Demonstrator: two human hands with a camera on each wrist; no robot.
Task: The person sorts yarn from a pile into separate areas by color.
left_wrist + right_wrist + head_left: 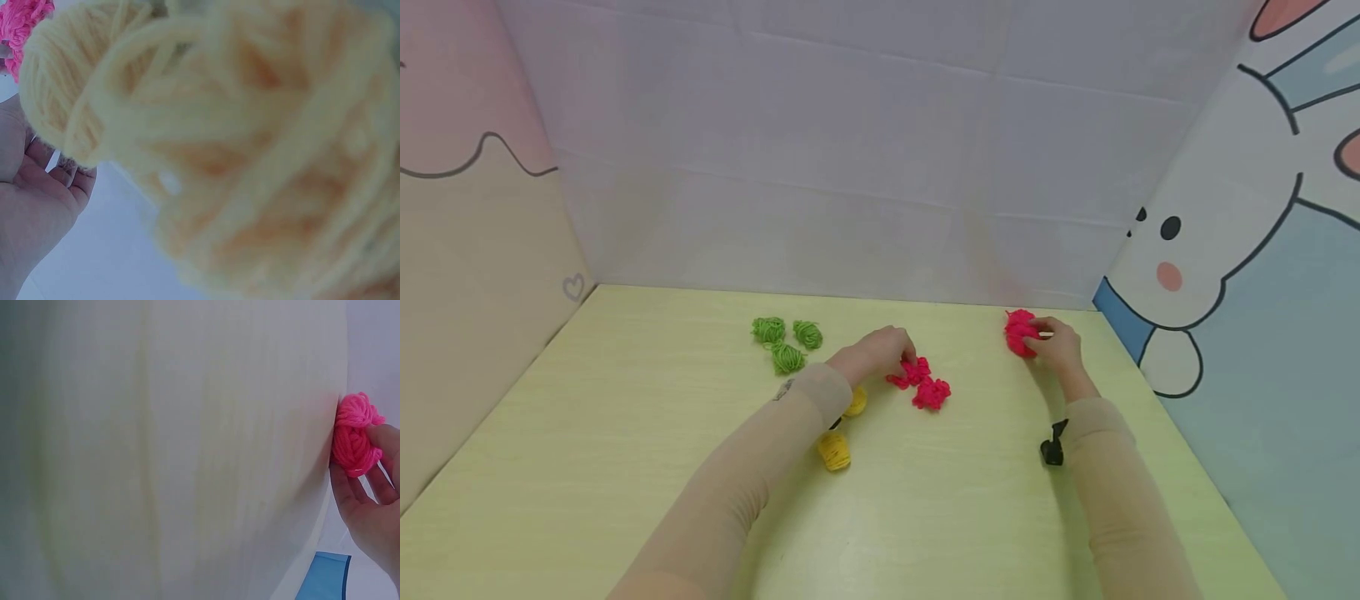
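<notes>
In the head view my left hand (876, 354) reaches down over a bright pink yarn bundle (916, 372), its fingertips pinching it. A second pink yarn bundle (932, 394) lies right beside it. Farther right, near the back edge, my right hand (1057, 340) grips a pink yarn ball (1021, 333) that rests on the table; the right wrist view shows thumb and fingers around the yarn ball (355, 440). Under my left forearm lie yellow yarn balls (834, 451), partly covered. They loom large and blurred in the left wrist view, hiding part of my left hand (37, 194).
Three green yarn balls (787, 358) sit together left of my left hand, toward the back. The pale table (625, 467) meets a white back wall (850, 167) and printed side panels. A black wrist-camera mount (1052, 448) hangs beside my right sleeve.
</notes>
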